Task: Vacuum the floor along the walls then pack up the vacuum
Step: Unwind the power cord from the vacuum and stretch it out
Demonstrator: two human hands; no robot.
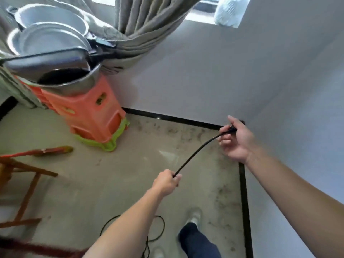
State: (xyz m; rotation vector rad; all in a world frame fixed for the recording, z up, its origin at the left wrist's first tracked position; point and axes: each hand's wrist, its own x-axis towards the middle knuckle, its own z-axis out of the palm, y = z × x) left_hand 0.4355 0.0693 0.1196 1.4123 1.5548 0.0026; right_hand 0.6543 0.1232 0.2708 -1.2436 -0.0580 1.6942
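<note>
Left hand [168, 180] fingers gripping cord [197, 151], back from wall corner [214, 125] | right hand [235, 138] fingers pinching plug [230, 129] at corner | vacuum unseen | step: plugging or unplugging, unclear | next: steady plug, mind slack

item: black cord [197, 151], stretched between our two hands. our left hand [167, 183] grips it in a fist; our right hand [236, 140] pinches its plug [231, 129] close to the white wall [279, 90], in the corner above the black skirting [173, 118]. more of it loops on the floor [111, 174] by our shoe [194, 216]. also noted: orange stools [93, 116] stacked on a green stool [106, 144], metal basins [50, 40] on top, a grey curtain [149, 25] behind them, a wooden chair [28, 175] at the left edge. a red broom [54, 150] lies on the floor beside the chair.
</note>
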